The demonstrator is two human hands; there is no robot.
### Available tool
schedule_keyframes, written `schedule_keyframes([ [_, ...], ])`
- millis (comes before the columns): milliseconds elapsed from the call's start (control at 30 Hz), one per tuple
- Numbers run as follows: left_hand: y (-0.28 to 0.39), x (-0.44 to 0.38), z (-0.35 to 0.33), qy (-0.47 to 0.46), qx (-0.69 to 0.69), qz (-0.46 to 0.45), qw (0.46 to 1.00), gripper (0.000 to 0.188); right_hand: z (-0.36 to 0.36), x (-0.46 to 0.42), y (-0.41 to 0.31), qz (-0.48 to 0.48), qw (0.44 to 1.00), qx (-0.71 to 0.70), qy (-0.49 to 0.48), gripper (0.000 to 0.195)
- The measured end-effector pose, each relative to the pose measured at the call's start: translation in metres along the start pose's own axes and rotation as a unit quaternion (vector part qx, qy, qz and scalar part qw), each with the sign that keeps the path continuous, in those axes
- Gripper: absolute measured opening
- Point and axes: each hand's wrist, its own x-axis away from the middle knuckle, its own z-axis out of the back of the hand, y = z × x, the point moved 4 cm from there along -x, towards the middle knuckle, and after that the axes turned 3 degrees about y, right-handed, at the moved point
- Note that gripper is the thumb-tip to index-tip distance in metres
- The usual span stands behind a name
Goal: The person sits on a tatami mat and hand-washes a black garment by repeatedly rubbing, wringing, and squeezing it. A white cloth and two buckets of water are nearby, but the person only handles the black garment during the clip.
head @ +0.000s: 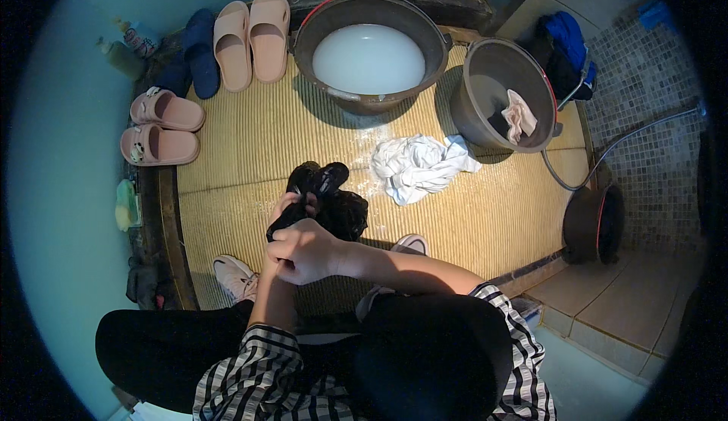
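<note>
Both my hands grip a glossy, wet-looking black cloth [341, 210], held bunched above the floor in front of me. My left hand [282, 205] is on the far side, with its fingers partly covered by folds of the cloth. My right hand [304, 247] is a closed fist nearer to me, crossing over my left wrist. A crumpled white cloth [418, 165] lies on the floor to the right of the black one. Behind it stands a dark bucket [372, 102] of milky water. A second dark bucket [475, 88] leans at the right, with a pale pink cloth [518, 117] and something dark inside.
Pink slippers [270, 51] and blue slippers [202, 57] line the back left. More pink slippers [176, 145] lie at the left edge. A grey hose [603, 156] curves past a dark container [583, 225] at right. The ribbed yellow floor [239, 216] has wet patches.
</note>
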Motion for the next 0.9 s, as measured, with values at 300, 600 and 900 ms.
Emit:
schedule_keyframes([
  [300,-0.009,-0.037,-0.028,0.208,0.149,0.174,0.951,0.043,0.058,0.037,0.108,-0.444,0.883,0.01,0.152,0.034],
  [600,0.023,-0.028,-0.022,-0.015,0.052,0.182,0.982,0.058,0.044,0.047,0.107,-0.451,0.661,-0.58,0.153,0.056],
  [900,0.038,-0.031,-0.027,-0.042,-0.01,0.179,0.983,0.047,0.061,0.027,0.093,-0.375,0.768,-0.41,0.319,0.024],
])
